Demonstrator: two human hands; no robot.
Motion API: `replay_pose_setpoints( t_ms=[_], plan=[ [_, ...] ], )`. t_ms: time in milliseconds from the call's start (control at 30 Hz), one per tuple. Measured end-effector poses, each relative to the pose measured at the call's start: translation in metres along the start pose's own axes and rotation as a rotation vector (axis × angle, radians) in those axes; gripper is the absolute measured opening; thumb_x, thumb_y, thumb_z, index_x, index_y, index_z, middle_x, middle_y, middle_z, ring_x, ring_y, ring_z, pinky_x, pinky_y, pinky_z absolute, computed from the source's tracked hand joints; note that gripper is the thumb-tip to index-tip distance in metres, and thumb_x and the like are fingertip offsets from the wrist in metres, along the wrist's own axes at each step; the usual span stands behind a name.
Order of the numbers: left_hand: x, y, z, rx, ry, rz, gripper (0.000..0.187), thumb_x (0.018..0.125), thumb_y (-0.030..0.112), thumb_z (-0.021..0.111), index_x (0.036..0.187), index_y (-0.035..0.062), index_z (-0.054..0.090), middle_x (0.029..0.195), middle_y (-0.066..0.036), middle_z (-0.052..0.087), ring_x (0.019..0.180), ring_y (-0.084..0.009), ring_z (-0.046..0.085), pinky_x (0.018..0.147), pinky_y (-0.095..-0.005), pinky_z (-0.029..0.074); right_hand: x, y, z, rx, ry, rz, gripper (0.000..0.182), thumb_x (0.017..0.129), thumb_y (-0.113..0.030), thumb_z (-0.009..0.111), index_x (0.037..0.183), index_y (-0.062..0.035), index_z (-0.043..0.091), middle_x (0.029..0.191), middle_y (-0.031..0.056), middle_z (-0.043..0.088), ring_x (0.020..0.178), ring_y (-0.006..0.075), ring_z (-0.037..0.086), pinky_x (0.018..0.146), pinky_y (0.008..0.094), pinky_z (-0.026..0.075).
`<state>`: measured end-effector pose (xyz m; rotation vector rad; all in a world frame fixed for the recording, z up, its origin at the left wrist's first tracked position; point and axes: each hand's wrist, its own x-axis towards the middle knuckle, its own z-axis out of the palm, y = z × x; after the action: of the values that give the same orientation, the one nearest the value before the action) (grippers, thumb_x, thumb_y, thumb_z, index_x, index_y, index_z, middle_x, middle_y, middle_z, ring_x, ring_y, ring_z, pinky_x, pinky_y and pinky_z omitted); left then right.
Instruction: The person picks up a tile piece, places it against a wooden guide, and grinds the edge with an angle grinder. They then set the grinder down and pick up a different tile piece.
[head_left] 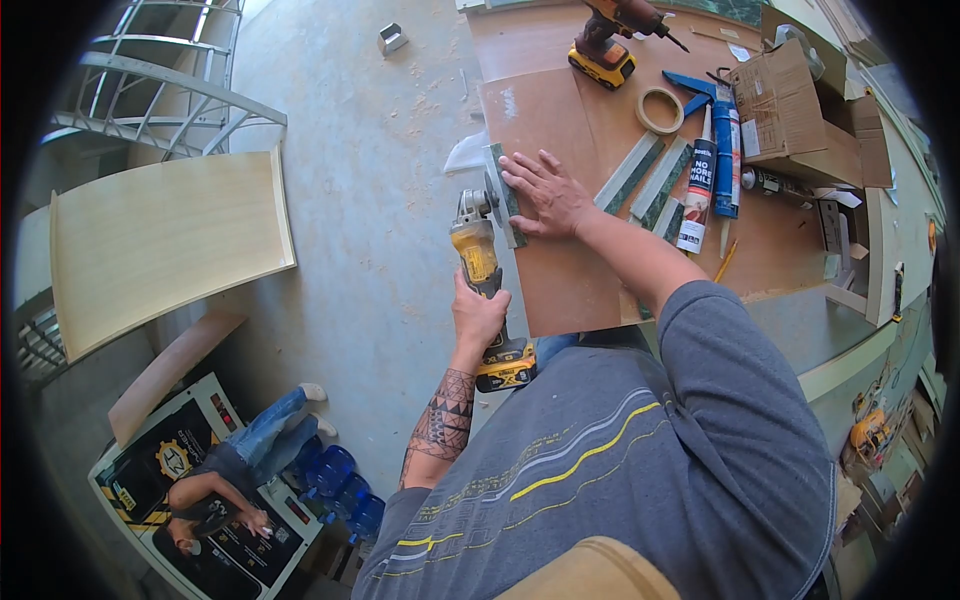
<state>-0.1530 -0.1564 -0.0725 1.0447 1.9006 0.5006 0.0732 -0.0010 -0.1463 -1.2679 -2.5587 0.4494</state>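
Note:
My left hand (478, 318) is wrapped round the body of a yellow and black cordless angle grinder (474, 250). The grinder's disc (491, 192) is at a narrow green strip (508, 205) along the table's left edge; whether it touches cannot be made out. My right hand (545, 195) lies flat with fingers spread, pressing on the strip and the brown tabletop (560, 285). Just right of that hand are several green and pale strips (628, 172), a roll of tape (660, 110) and a sealant cartridge (699, 190).
A cordless drill (605, 45) stands at the table's far side. A blue caulking gun (727, 150), a cardboard box (790, 100) and a pencil (727, 260) are on the right. Metal scaffolding (180, 75) and a curved panel (170, 250) stand left. Another person (225, 490) sits lower left.

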Motion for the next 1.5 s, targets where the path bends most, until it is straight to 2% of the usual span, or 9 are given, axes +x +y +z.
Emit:
replay_pose_setpoints(
  t_ms=[267, 433, 767, 867, 1033, 1133, 1367, 1433, 1500],
  plan=[
    [-0.003, 0.0, -0.001, 0.008, -0.025, -0.014, 0.073, 0.083, 0.02, 0.078, 0.147, 0.0008, 0.048, 0.099, -0.019, 0.079, 0.084, -0.0315, 0.08, 0.083, -0.045, 0.064, -0.001, 0.001, 0.002, -0.004, -0.001, 0.005, 0.085, 0.102, -0.062, 0.062, 0.167, -0.0092, 0.046, 0.184, 0.0066, 0.031, 0.171, 0.024, 0.025, 0.141, 0.0527, 0.012],
    [-0.006, -0.001, -0.001, 0.001, -0.015, -0.011, 0.071, 0.083, 0.019, 0.078, 0.145, -0.0001, 0.048, 0.089, -0.015, 0.078, 0.076, -0.0287, 0.078, 0.077, -0.0433, 0.064, 0.0, 0.0, 0.002, -0.011, -0.025, 0.012, 0.087, 0.102, -0.064, 0.06, 0.168, -0.0094, 0.044, 0.184, 0.0065, 0.03, 0.172, 0.0231, 0.023, 0.141, 0.0522, 0.01],
    [-0.011, 0.002, -0.003, 0.005, -0.012, 0.003, 0.072, 0.083, 0.019, 0.078, 0.146, 0.0004, 0.048, 0.086, -0.013, 0.077, 0.072, -0.0254, 0.077, 0.073, -0.0417, 0.064, 0.0, -0.001, 0.0, -0.024, -0.045, 0.017, 0.088, 0.103, -0.063, 0.06, 0.17, -0.0093, 0.043, 0.184, 0.0065, 0.03, 0.172, 0.023, 0.023, 0.141, 0.0521, 0.01],
    [-0.01, -0.002, -0.003, 0.001, -0.013, -0.006, 0.074, 0.082, 0.02, 0.078, 0.147, 0.0001, 0.048, 0.09, -0.015, 0.078, 0.076, -0.0275, 0.078, 0.076, -0.043, 0.064, 0.0, -0.002, 0.0, -0.015, -0.041, 0.014, 0.087, 0.102, -0.064, 0.06, 0.169, -0.0097, 0.044, 0.184, 0.0065, 0.03, 0.172, 0.0232, 0.023, 0.141, 0.0524, 0.01],
    [-0.01, -0.004, -0.004, 0.024, -0.045, -0.046, 0.081, 0.082, 0.021, 0.078, 0.154, -0.0002, 0.045, 0.108, -0.022, 0.08, 0.094, -0.0356, 0.081, 0.089, -0.0466, 0.064, 0.001, -0.002, -0.003, 0.0, -0.012, 0.018, 0.084, 0.101, -0.062, 0.063, 0.166, -0.0109, 0.048, 0.183, 0.0063, 0.032, 0.171, 0.0231, 0.024, 0.141, 0.0532, 0.012],
    [-0.01, -0.006, -0.004, 0.017, -0.055, -0.043, 0.083, 0.083, 0.022, 0.078, 0.155, -0.0002, 0.045, 0.112, -0.023, 0.08, 0.099, -0.0373, 0.081, 0.093, -0.0469, 0.064, 0.002, -0.002, -0.003, -0.003, -0.024, 0.014, 0.084, 0.1, -0.061, 0.063, 0.166, -0.0104, 0.048, 0.184, 0.0057, 0.031, 0.171, 0.023, 0.024, 0.141, 0.0536, 0.012],
    [-0.015, -0.005, -0.005, 0.006, -0.034, -0.01, 0.083, 0.083, 0.022, 0.08, 0.156, -0.0004, 0.045, 0.115, -0.024, 0.08, 0.105, -0.039, 0.081, 0.097, -0.0476, 0.063, 0.002, -0.001, 0.0, -0.025, -0.039, 0.018, 0.085, 0.102, -0.06, 0.061, 0.168, -0.0099, 0.045, 0.184, 0.0052, 0.03, 0.171, 0.0229, 0.023, 0.141, 0.0534, 0.01],
    [-0.017, -0.005, -0.005, 0.003, -0.037, -0.022, 0.082, 0.084, 0.021, 0.079, 0.155, -0.0004, 0.045, 0.115, -0.024, 0.08, 0.105, -0.039, 0.081, 0.097, -0.0477, 0.063, 0.001, -0.001, 0.001, 0.006, 0.006, 0.0, 0.084, 0.099, -0.057, 0.068, 0.165, -0.011, 0.045, 0.183, 0.0072, 0.033, 0.17, 0.026, 0.027, 0.14, 0.0544, 0.012],
    [-0.017, -0.005, -0.004, -0.002, -0.046, -0.025, 0.082, 0.084, 0.021, 0.079, 0.155, -0.0006, 0.045, 0.115, -0.024, 0.08, 0.105, -0.0389, 0.081, 0.097, -0.0476, 0.063, 0.001, -0.001, 0.0, 0.006, 0.007, 0.004, 0.084, 0.099, -0.057, 0.068, 0.165, -0.0111, 0.045, 0.183, 0.0073, 0.033, 0.17, 0.0261, 0.027, 0.14, 0.0544, 0.012]
  ],
)
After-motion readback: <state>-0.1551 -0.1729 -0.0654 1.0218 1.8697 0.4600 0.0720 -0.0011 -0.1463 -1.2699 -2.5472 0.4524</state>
